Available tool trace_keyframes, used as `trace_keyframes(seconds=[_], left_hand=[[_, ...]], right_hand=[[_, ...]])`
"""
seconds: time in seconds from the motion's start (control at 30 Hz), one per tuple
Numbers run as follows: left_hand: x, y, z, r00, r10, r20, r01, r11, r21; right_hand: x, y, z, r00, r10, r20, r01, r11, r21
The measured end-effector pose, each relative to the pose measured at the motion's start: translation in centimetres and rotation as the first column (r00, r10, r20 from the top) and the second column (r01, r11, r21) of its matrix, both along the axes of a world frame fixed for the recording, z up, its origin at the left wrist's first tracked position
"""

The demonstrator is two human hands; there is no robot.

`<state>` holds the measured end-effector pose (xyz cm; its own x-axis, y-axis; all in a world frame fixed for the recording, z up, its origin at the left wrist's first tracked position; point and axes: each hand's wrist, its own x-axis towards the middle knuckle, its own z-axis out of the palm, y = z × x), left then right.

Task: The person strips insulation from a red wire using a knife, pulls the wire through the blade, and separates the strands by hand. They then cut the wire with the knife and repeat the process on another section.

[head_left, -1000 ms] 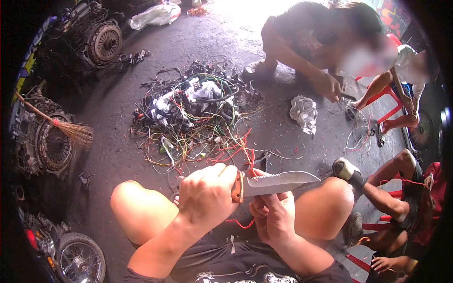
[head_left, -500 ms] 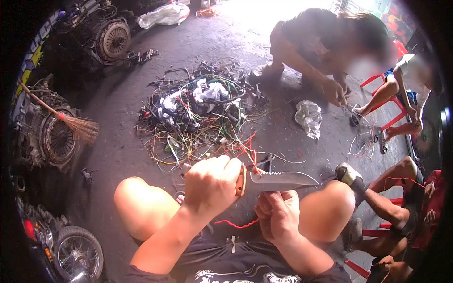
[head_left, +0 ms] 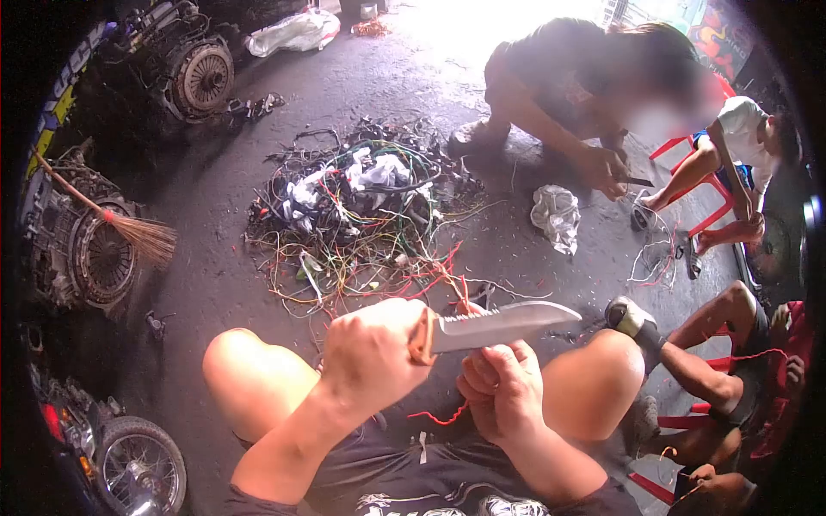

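My left hand (head_left: 375,354) is closed around the orange-brown handle of a knife (head_left: 508,325), whose partly serrated blade points right. Just below the blade, my right hand (head_left: 503,387) pinches a short red wire (head_left: 440,420); the wire's free end hangs to the left over my lap. Fingertips of the right hand are close under the blade, and whether they touch it cannot be made out. Beyond both hands lies a tangled heap of coloured wires (head_left: 361,206) with white scraps in it.
A person (head_left: 559,86) bends over at the upper right with a small blade, near a crumpled white bag (head_left: 556,219). Other people sit at the right on red chairs. Along the left are a broom (head_left: 138,230), clutch-like machine parts (head_left: 105,258) and a motorcycle wheel (head_left: 140,464).
My left hand has shifted slightly left and down, and the knife blade now tilts upward to the right. The red wire's hanging end has moved a little right and down.
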<state>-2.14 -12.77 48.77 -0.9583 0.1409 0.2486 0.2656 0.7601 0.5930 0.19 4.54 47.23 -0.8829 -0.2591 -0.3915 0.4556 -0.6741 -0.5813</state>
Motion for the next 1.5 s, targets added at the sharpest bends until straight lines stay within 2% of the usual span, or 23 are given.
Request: trace_keyframes(seconds=[0.03,0.17,0.27,0.33,0.37,0.4,0.5,0.57,0.63,0.67,0.77,0.8,0.87,0.93,0.97,1.0,1.03,1.07,1.17,1.2,1.3,1.4,1.5], left_hand=[[0.2,0.2,0.0,1.000,-0.010,0.001,0.010,0.999,-0.030],[0.4,0.5,0.1,0.999,-0.034,-0.016,0.032,0.993,-0.111],[0.3,0.4,-0.1,1.000,-0.018,-0.025,0.016,0.997,-0.075],[-0.4,0.1,-0.6,0.988,-0.011,0.153,-0.026,0.971,0.238],[-0.7,-0.1,-0.8,0.970,-0.031,0.241,-0.065,0.922,0.381],[-0.8,-0.3,-0.6,0.897,-0.124,0.424,-0.163,0.799,0.578],[-1.3,0.2,0.7,0.809,-0.278,0.517,-0.356,0.468,0.809],[-1.5,-0.1,0.3,0.806,-0.332,0.490,-0.388,0.328,0.861],[-1.6,-0.1,-0.3,0.833,-0.327,0.447,-0.396,0.211,0.894],[-1.6,-0.2,-0.3,0.844,-0.299,0.446,-0.402,0.199,0.894],[-2.1,-0.6,-0.1,0.852,-0.253,0.458,-0.436,0.139,0.889],[-2.4,-0.7,0.0,0.855,-0.238,0.460,-0.445,0.117,0.888],[-2.5,-0.7,0.0,0.839,-0.216,0.500,-0.449,0.245,0.859],[-2.7,-0.8,0.2,0.808,-0.156,0.568,-0.473,0.405,0.783],[-2.5,-1.0,0.2,0.871,-0.058,0.488,-0.345,0.635,0.691],[-2.3,-1.3,0.1,0.927,0.008,0.374,-0.219,0.822,0.525],[-2.1,-1.3,0.0,0.970,0.033,0.241,-0.107,0.949,0.298],[-1.9,-1.0,-0.2,0.971,0.019,0.239,-0.082,0.963,0.258],[-1.0,0.2,-0.4,1.000,0.029,-0.011,-0.029,0.998,0.050],[-0.9,0.4,-0.3,0.999,0.034,0.020,-0.034,0.999,0.026],[-0.8,0.3,-0.6,0.999,0.004,-0.033,-0.006,0.999,-0.053],[-0.8,0.4,-0.7,0.999,0.004,-0.038,-0.008,0.996,-0.088],[-0.8,0.6,-0.7,0.999,0.004,-0.054,-0.010,0.993,-0.121]], right_hand=[[0.0,-0.1,-0.1,1.000,0.007,-0.007,-0.008,0.999,-0.051],[0.0,-0.4,0.2,0.998,0.007,-0.058,-0.010,0.998,-0.057],[0.2,-0.2,-0.6,0.997,-0.006,-0.074,0.000,0.997,-0.081],[-0.2,-0.2,-0.3,0.996,0.016,-0.083,-0.019,0.999,-0.043],[-0.3,-0.2,-0.2,0.996,0.024,-0.086,-0.027,0.999,-0.026],[-0.3,-0.2,-0.2,0.997,0.035,-0.069,-0.037,0.999,-0.023],[-0.4,-0.7,-0.2,0.995,0.094,-0.015,-0.095,0.995,-0.035],[-0.7,-0.7,-0.1,0.989,0.149,0.017,-0.148,0.987,-0.066],[-0.7,-1.3,0.0,0.991,0.129,0.023,-0.130,0.991,0.033],[-0.6,-1.6,0.0,0.992,0.119,0.028,-0.121,0.989,0.081],[-0.3,-2.0,-0.3,0.985,0.111,-0.133,-0.087,0.981,0.172],[-0.4,-2.0,-0.2,0.985,0.109,-0.131,-0.088,0.983,0.158],[-0.4,-2.0,0.0,0.987,0.104,-0.121,-0.088,0.987,0.134],[-0.6,-1.8,-0.1,0.994,0.057,-0.091,-0.054,0.998,0.034],[-0.8,-1.7,-0.2,0.997,0.031,-0.076,-0.032,0.999,-0.017],[-1.0,-1.5,-0.2,0.996,0.031,-0.078,-0.033,0.999,-0.023],[-1.0,-1.5,-0.4,0.998,0.011,-0.060,-0.012,1.000,-0.017],[-0.9,-1.4,-0.6,0.999,-0.011,-0.042,0.011,1.000,-0.010],[-1.0,-1.3,-0.4,0.999,-0.030,-0.014,0.030,0.999,0.023],[-1.0,-1.3,-0.2,1.000,-0.027,-0.006,0.027,0.999,0.035],[-1.0,-1.1,0.1,1.000,0.001,-0.015,-0.001,1.000,0.002],[-0.8,-0.9,-0.1,0.997,0.054,-0.051,-0.058,0.995,-0.080],[-0.6,-1.2,0.3,0.998,0.035,-0.050,-0.038,0.998,-0.059]])
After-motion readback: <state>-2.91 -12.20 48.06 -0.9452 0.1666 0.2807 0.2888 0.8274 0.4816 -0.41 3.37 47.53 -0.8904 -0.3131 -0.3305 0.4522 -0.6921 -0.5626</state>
